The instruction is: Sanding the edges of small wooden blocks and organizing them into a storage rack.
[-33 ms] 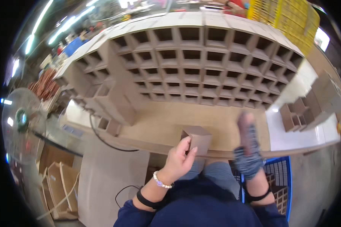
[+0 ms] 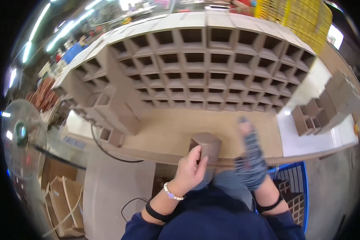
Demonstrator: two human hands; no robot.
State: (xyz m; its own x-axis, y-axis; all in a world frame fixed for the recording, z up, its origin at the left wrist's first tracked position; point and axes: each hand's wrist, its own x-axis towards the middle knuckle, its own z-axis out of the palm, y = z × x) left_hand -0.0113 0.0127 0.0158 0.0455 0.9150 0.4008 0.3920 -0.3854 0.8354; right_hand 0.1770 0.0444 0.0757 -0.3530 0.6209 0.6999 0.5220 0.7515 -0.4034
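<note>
My left hand pinches the near side of a small brown cardboard box between thumb and fingers. The box rests at the near edge of the tan work board. To its right, raised over the board and apart from the box, is my right hand. It wears a grey striped glove with bare fingertips showing. Motion smears those fingers, so whether they hold anything cannot be made out. Beyond both hands stands a wall of stacked, open-fronted brown boxes in several rows.
More brown boxes are stacked at the left. Another small group sits on a white surface at the right. A blue crate stands below the table by my right arm. A black cable loops over the left edge; a fan stands beyond.
My right hand has shifted left, closer to the box. The box has turned slightly in my left hand, which stays in about the same place. The view has shifted a little.
</note>
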